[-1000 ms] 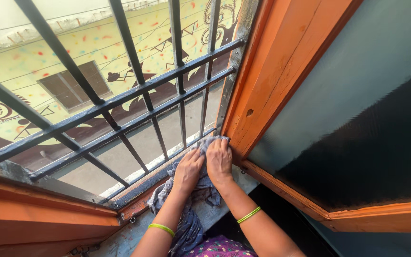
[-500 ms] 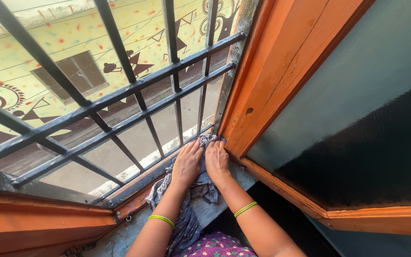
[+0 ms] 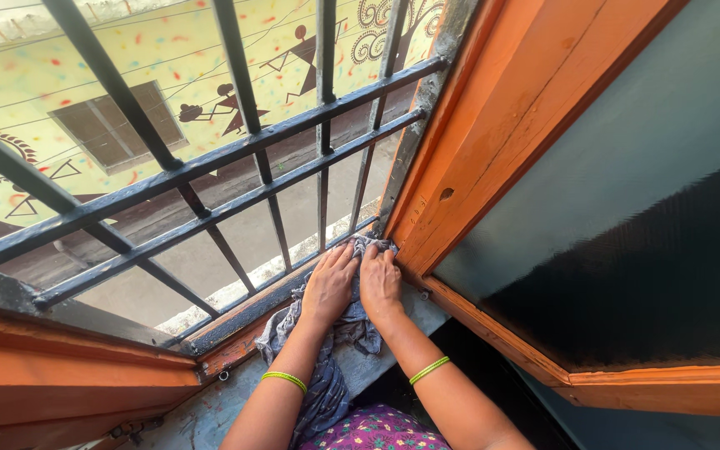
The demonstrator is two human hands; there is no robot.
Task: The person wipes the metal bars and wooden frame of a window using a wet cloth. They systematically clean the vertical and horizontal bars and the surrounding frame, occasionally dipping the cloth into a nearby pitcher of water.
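- Head view: your left hand (image 3: 331,283) and your right hand (image 3: 380,282) lie side by side, palms down and fingers stretched flat, both pressed on a cloth (image 3: 327,350); neither hand closes around it, they only bear down on it.
- The cloth is grey-blue, thin and crumpled. Its far end is bunched under your fingertips in the corner where the window sill (image 3: 210,412) meets the orange frame (image 3: 493,125); the rest trails back along the sill between your forearms and hangs toward your patterned purple garment (image 3: 377,432).
- Each wrist carries a thin green bangle: the left bangle (image 3: 284,380) and the right bangle (image 3: 428,370).
- The sill is a pale, worn ledge, and the cloth covers its middle part.
- Just beyond your fingertips stands the dark metal grille (image 3: 235,175), its bars crossing upright and level; it closes off the opening right behind the cloth.
- To your right, the open window shutter (image 3: 627,250) with dark frosted glass stands close beside your right forearm.
- Through the bars you see a yellow painted wall (image 3: 168,58) with dark figures across a lane.
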